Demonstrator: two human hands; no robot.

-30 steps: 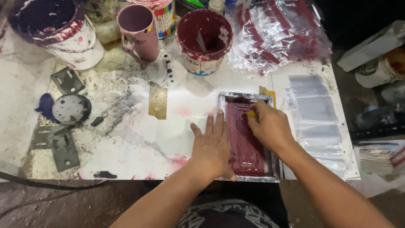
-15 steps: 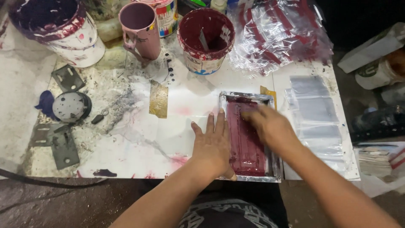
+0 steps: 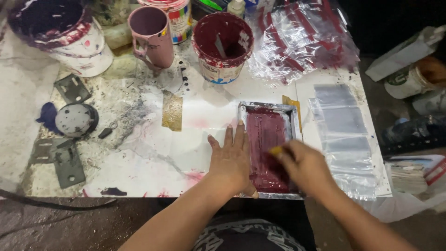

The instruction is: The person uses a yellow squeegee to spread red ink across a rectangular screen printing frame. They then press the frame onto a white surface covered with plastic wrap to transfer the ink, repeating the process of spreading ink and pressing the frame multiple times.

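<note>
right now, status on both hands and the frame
Left hand flat on the table, fingers against the screen frame. Right hand over red-inked mesh, gripping a small yellow tool. Nothing blocking the frame.

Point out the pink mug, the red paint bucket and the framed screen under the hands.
Pink mug (image 3: 153,35): head view, on its outer side wall.
Red paint bucket (image 3: 222,65): head view, on its front wall below the rim.
Framed screen (image 3: 265,132): head view, on the red inked mesh above the hands.
</note>
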